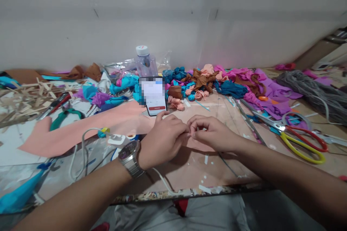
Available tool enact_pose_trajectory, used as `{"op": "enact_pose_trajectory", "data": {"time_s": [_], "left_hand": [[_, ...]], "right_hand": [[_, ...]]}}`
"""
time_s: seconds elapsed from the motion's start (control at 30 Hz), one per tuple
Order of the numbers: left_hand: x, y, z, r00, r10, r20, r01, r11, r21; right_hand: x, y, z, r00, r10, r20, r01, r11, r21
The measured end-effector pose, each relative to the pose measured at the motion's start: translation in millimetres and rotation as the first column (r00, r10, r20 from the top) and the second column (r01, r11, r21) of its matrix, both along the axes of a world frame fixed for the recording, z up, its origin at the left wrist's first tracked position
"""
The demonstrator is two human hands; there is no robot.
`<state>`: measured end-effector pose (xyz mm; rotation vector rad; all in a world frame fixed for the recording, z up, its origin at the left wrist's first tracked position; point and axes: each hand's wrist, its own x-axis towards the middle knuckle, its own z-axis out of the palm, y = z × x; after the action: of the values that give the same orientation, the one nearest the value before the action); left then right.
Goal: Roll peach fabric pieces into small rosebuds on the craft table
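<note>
Salmon-pink paper sheet (81, 130) lies flat across the worktop (233, 115), and over its right part the left hand (162, 139) and right hand (214, 133) meet fingertip to fingertip, both pinched shut on a small pink strip (191, 134) too tiny to make out. One watch (130, 157) sits on the left wrist. One phone (154, 95) leans behind them, its writing unreadable. One bottle (145, 61), one pair of scissors (300, 139). Clear room remains only along the near edge.
</note>
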<state>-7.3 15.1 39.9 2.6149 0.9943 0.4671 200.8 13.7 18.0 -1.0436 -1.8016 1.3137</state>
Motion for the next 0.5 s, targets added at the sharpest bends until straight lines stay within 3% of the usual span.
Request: {"op": "enact_pose_trajectory", "data": {"time_s": [0.2, 0.5], "left_hand": [[1, -2, 0.4, 1.0, -0.013, 0.0, 0.013, 0.998, 0.055], [-1, -2, 2.4, 0.998, 0.062, 0.029, -0.063, 0.998, 0.029]], "right_hand": [[-1, 1, -5.4, 0.998, 0.037, -0.041, -0.043, 0.988, -0.148], [-1, -1, -12.0, 0.983, -0.068, -0.173, 0.01, 0.949, -0.316]]}}
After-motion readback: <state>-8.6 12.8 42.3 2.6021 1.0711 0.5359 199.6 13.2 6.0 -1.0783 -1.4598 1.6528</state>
